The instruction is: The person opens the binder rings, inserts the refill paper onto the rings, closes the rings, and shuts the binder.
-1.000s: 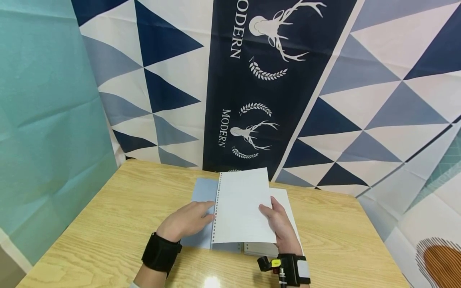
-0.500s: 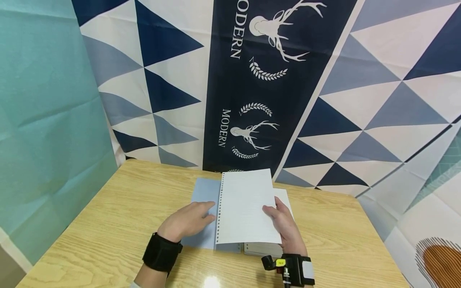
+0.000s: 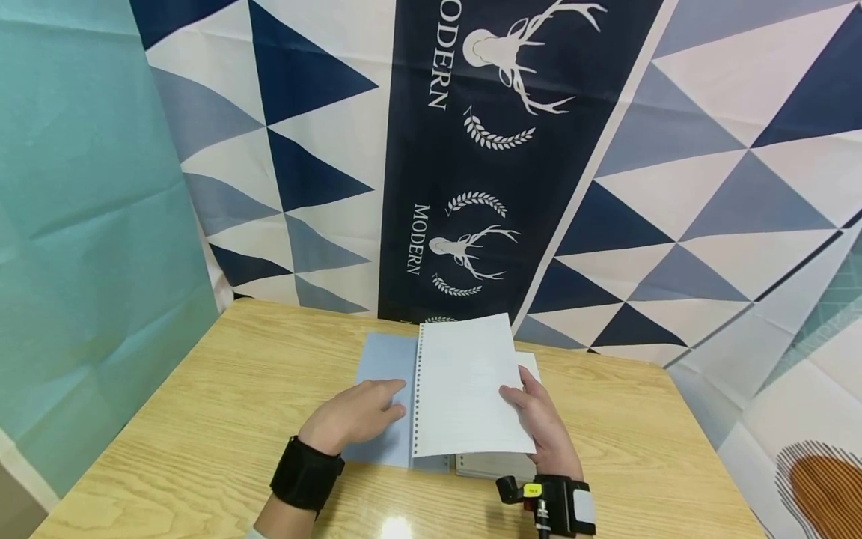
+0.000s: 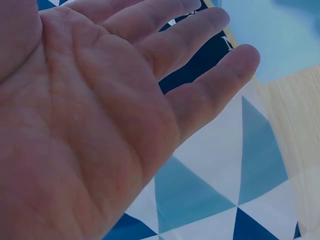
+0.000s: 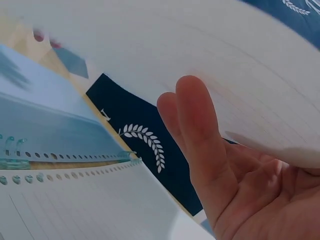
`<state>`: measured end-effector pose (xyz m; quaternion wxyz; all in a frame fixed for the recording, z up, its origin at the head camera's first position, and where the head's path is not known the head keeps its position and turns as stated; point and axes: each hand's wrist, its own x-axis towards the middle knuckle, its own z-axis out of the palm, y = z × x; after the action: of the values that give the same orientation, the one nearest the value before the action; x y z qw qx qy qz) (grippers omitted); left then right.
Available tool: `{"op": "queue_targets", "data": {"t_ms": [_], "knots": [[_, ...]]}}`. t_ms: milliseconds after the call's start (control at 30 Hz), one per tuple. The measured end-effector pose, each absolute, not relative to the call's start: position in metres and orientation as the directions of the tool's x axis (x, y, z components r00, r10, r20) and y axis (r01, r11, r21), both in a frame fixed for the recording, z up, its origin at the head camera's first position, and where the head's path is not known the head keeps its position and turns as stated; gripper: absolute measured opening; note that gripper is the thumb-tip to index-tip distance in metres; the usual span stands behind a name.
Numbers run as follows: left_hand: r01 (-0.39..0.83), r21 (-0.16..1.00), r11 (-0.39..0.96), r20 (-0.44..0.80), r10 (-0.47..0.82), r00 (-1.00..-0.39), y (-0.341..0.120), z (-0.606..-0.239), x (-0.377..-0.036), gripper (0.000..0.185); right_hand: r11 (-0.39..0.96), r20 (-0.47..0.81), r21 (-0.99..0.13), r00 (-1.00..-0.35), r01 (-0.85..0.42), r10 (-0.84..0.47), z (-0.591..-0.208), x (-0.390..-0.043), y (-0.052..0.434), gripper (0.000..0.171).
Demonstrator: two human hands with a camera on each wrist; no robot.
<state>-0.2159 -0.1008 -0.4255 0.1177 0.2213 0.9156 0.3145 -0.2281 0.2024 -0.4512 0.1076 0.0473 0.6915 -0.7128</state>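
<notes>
A loose-leaf sheet or thin set of sheets (image 3: 465,389), with a row of holes down its left edge, is held raised and tilted over an open ring binder. My right hand (image 3: 542,423) pinches its right edge, thumb on top and fingers beneath. The binder's pale blue cover (image 3: 384,355) lies to the left, and a stack of punched paper (image 3: 494,466) shows at the right. In the right wrist view clear rings (image 5: 11,145) stand between cover and stack. My left hand (image 3: 353,413) hovers near the cover with loosely extended fingers; its palm (image 4: 90,125) holds nothing.
The binder rests on a light wooden table (image 3: 256,389). Behind it hangs a patterned cloth (image 3: 323,150) with triangles and deer prints. A teal cloth (image 3: 101,187) hangs at the left. A round brown striped item (image 3: 824,486) is at the lower right.
My right hand has moved slightly to the right, carrying the sheet along and uncovering more of the blue cover. The left hand has barely moved.
</notes>
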Motion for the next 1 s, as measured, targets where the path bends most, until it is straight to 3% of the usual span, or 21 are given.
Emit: {"op": "queue_targets", "data": {"t_ms": [533,800,1000], "knots": [[0.311,0.618,0.722,-0.104,0.467,-0.878,-0.099,-0.425,-0.214,0.05,-0.033,-0.233,-0.971,-0.97,0.236,-0.067,-0.448,-0.228,0.206,0.073],[0.302,0.607,0.735,-0.121,0.461,-0.879,-0.098,-0.426,-0.215,0.051,0.022,-0.241,-0.97,-0.971,0.24,-0.007,-0.449,-0.227,0.21,0.063],[0.287,0.61,0.738,-0.139,0.456,-0.879,-0.098,-0.425,-0.215,0.051,0.06,-0.231,-0.971,-0.973,0.23,0.004,-0.448,-0.227,0.214,0.065]]}}
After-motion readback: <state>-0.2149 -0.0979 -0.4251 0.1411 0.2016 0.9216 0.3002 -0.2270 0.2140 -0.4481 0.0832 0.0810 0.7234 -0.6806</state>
